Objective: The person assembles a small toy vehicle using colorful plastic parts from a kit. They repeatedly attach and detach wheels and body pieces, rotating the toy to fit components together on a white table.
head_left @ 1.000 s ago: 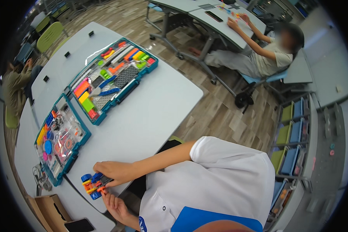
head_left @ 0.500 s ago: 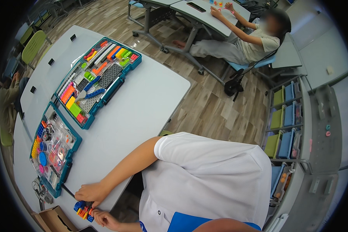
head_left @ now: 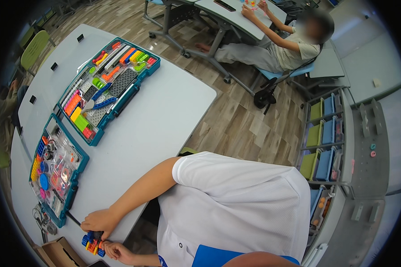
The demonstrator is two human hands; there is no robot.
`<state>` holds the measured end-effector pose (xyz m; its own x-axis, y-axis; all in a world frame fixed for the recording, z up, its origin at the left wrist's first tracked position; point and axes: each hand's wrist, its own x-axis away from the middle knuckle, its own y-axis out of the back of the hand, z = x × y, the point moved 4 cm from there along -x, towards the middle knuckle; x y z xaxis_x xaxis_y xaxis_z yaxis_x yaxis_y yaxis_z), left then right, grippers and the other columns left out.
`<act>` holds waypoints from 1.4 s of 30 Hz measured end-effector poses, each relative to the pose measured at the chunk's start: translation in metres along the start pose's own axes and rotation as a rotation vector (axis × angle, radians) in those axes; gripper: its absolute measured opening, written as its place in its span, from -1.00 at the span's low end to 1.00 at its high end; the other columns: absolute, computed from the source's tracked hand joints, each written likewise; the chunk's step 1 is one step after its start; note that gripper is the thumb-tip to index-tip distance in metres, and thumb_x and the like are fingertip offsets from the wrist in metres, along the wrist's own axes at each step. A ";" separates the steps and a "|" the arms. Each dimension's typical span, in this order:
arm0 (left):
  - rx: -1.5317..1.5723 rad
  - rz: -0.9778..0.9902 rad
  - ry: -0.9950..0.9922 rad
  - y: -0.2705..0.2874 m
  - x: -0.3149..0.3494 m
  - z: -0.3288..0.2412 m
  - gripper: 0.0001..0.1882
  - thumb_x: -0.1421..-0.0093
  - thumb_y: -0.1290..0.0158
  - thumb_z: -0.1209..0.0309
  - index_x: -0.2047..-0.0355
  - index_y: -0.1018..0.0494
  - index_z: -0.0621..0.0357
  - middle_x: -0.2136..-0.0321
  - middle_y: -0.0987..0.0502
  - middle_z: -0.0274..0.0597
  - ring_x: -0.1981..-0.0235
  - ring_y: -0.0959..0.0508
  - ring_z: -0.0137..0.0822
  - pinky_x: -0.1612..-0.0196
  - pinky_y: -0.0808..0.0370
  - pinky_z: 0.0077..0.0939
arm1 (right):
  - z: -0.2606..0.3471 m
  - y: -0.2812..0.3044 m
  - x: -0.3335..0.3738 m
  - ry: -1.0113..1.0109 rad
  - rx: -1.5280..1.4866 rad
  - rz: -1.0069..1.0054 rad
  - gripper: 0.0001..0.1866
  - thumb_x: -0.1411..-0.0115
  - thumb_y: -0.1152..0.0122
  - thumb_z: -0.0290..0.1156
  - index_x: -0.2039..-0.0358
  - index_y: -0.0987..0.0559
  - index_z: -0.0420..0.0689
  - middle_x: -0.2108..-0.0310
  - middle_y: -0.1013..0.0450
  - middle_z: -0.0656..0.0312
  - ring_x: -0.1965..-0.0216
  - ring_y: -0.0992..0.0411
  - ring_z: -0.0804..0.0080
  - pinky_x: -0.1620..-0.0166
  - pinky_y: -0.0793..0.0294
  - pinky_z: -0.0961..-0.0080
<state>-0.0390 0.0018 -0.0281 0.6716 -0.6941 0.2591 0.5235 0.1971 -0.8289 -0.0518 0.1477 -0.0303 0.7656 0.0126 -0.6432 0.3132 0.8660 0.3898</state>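
Note:
A small plastic building-piece model [head_left: 93, 244] with blue wheel-like parts, orange and yellow pieces and a dark part sits low at the left, over the near table edge. My right hand [head_left: 100, 222] reaches down onto it from above, fingers curled round its dark upper part. Beside it, my left hand [head_left: 116, 252] is closed, with bent fingertips pinching its orange side. The fingers hide part of the model. Nearest the hands lies an open teal-edged case [head_left: 71, 196] of clear-covered, sorted small parts.
A second teal case [head_left: 140, 84] holds colourful building pieces and blue-handled pliers [head_left: 104, 103]. Next to the model are a cardboard box [head_left: 60, 253] and grey cables [head_left: 49, 227]. A seated person [head_left: 294, 46] works at another table; drawer shelves [head_left: 325, 138] stand at the right.
The whole view has shifted slightly, so the cases and table sit a little further left and up. Both hands keep hold of the model, with little visible change in grip.

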 end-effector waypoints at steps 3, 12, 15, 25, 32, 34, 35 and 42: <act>-0.006 0.002 -0.037 0.000 0.000 0.009 -0.83 -0.44 0.27 0.40 0.27 -0.28 0.18 0.70 -0.25 -0.38 0.81 -0.16 -0.58 0.72 -0.07 -0.69 | 0.000 0.003 0.001 0.013 0.008 -0.017 -0.34 0.26 -0.49 -0.11 0.23 -0.36 -0.15 0.27 -0.37 0.07 0.22 -0.37 0.03 0.17 -0.36 0.20; -0.420 0.053 -0.191 0.015 -0.007 -0.007 -0.83 -0.41 0.24 0.44 0.29 -0.28 0.27 0.65 -0.19 -0.38 0.74 -0.09 -0.55 0.64 -0.07 -0.66 | -0.005 0.001 -0.001 -0.039 -0.026 -0.025 -0.24 0.33 -0.57 -0.13 0.16 -0.36 -0.16 0.23 -0.42 0.06 0.17 -0.42 0.00 0.12 -0.41 0.19; -0.514 0.055 -0.215 0.018 -0.002 -0.008 -0.82 -0.41 0.24 0.43 0.26 -0.28 0.30 0.60 -0.20 -0.34 0.68 -0.13 -0.53 0.61 -0.08 -0.65 | -0.004 -0.001 0.000 -0.030 -0.027 -0.033 -0.18 0.31 -0.57 -0.14 0.07 -0.34 -0.19 0.20 -0.43 0.04 0.14 -0.42 -0.01 0.10 -0.42 0.20; -1.744 -0.179 -0.792 0.005 0.009 0.011 -0.60 -0.39 0.12 0.28 -0.06 -0.36 0.38 0.36 -0.35 -0.30 0.43 -0.31 -0.44 0.36 -0.29 -0.60 | -0.026 -0.008 -0.022 -0.031 -0.128 -0.030 -0.13 0.21 -0.54 -0.19 -0.05 -0.28 -0.28 0.09 -0.36 -0.04 0.05 -0.34 -0.03 0.00 -0.37 0.21; -1.788 -0.142 -1.012 0.001 -0.010 -0.003 -0.66 -0.37 0.01 0.29 -0.06 -0.36 0.21 0.39 -0.42 -0.28 0.47 -0.41 -0.48 0.46 -0.39 -0.62 | -0.041 0.000 -0.028 0.048 -0.034 -0.166 -0.17 0.13 -0.49 -0.20 -0.08 -0.30 -0.34 0.08 -0.39 -0.12 0.06 -0.37 -0.10 -0.03 -0.35 0.15; -1.729 -0.202 -1.081 0.002 -0.008 -0.002 -0.68 -0.36 0.02 0.32 -0.05 -0.35 0.21 0.42 -0.45 -0.27 0.50 -0.44 -0.48 0.50 -0.42 -0.63 | -0.033 0.006 -0.030 -0.092 -0.120 -0.038 -0.21 0.11 -0.48 -0.25 -0.10 -0.32 -0.22 0.10 -0.40 -0.07 0.06 -0.38 -0.08 0.00 -0.37 0.16; -1.704 -0.150 -1.082 0.003 -0.007 0.001 -0.68 -0.36 0.01 0.35 -0.05 -0.34 0.21 0.43 -0.45 -0.26 0.50 -0.46 -0.48 0.52 -0.44 -0.63 | -0.032 0.006 -0.029 -0.090 -0.136 -0.068 -0.21 0.10 -0.48 -0.25 -0.12 -0.32 -0.20 0.11 -0.41 -0.05 0.10 -0.41 -0.04 0.04 -0.41 0.20; -2.291 -0.266 -1.579 -0.022 -0.005 0.019 -0.64 -0.16 -0.25 0.42 0.07 -0.44 0.25 0.24 -0.46 -0.18 0.41 -0.52 -0.45 0.36 -0.47 -0.51 | -0.018 0.017 -0.029 -0.152 -0.097 0.030 -0.20 0.04 -0.51 -0.24 -0.18 -0.29 -0.09 0.10 -0.44 0.04 0.13 -0.47 0.15 0.13 -0.53 0.34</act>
<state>-0.0439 0.0143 -0.0015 0.8773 0.1562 -0.4539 0.3657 -0.8299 0.4213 -0.0787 0.1707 -0.0168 0.8525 -0.0301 -0.5219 0.2388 0.9106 0.3374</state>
